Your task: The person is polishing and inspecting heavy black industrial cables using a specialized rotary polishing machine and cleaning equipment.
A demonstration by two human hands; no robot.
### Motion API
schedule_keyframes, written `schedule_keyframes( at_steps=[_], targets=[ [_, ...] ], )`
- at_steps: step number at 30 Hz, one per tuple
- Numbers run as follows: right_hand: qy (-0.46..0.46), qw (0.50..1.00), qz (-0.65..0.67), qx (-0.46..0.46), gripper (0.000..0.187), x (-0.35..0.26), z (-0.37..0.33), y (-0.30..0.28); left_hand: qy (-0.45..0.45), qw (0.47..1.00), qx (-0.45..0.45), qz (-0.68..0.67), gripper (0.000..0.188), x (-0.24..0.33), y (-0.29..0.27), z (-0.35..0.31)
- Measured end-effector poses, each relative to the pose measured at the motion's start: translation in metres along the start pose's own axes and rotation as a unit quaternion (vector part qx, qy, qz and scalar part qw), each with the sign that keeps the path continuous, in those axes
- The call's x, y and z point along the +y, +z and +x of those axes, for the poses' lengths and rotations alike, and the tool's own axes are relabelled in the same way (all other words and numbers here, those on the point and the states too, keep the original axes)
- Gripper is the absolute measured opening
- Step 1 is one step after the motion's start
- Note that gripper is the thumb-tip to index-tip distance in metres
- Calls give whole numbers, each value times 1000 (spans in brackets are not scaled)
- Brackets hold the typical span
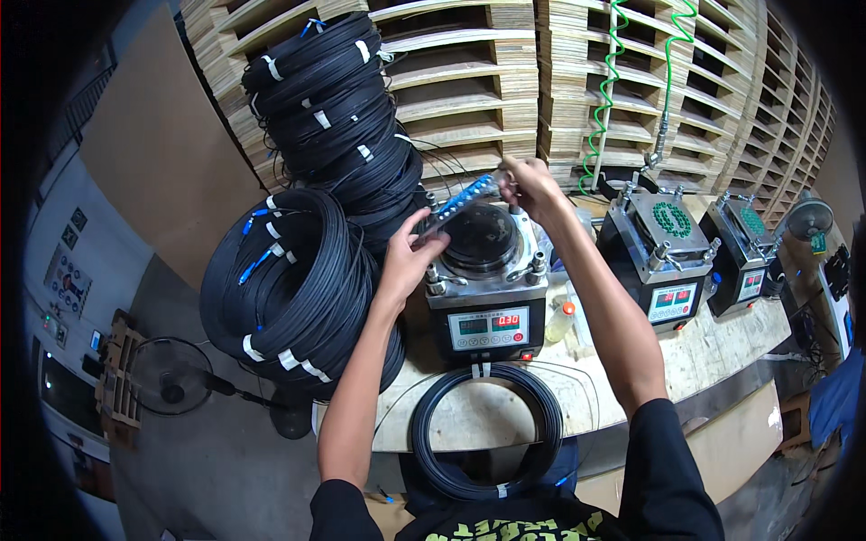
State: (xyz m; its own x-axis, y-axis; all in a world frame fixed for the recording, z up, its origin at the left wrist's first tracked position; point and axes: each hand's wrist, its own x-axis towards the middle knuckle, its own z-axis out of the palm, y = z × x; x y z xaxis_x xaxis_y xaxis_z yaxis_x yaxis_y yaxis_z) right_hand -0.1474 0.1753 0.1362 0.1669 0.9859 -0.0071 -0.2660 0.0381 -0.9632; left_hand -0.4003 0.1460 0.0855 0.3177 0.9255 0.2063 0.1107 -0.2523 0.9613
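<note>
A narrow clear strip-like holder with a row of small blue pieces (467,196) is held up at a slant in front of me. My left hand (419,243) grips its lower end between thumb and fingers. At its upper end my right hand (528,185) is closed, fingers bunched and slightly blurred; what they pinch there is too small to make out. Directly below both hands is a bench-top machine (492,311) with a round dark plate (483,239) on top and a lit red display. A coil of black cable (424,415) hangs over the table's front edge near my body.
Tall stacks of black cable coils (298,298) stand at the left. Two similar machines (654,239) with green-dotted tops are at the right. A small bottle with an orange cap (561,322) is beside the near machine. Wooden pallets (451,72) rise behind; a black fan (171,379) is lower left.
</note>
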Motion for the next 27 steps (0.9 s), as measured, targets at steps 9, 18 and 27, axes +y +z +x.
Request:
schedule_keyframes(
  at_steps=[9, 18, 27],
  targets=[
    [15, 998, -67, 7, 35, 3, 35, 85, 30, 968, 169, 185, 32, -70, -7, 39],
    [-91, 986, -136, -18, 20, 16, 47, 55, 7, 984, 161, 75, 26, -91, -12, 59],
    [-202, 876, -432, 68, 24, 67, -29, -23, -34, 984, 155, -87, 37, -74, -2, 49]
  ],
)
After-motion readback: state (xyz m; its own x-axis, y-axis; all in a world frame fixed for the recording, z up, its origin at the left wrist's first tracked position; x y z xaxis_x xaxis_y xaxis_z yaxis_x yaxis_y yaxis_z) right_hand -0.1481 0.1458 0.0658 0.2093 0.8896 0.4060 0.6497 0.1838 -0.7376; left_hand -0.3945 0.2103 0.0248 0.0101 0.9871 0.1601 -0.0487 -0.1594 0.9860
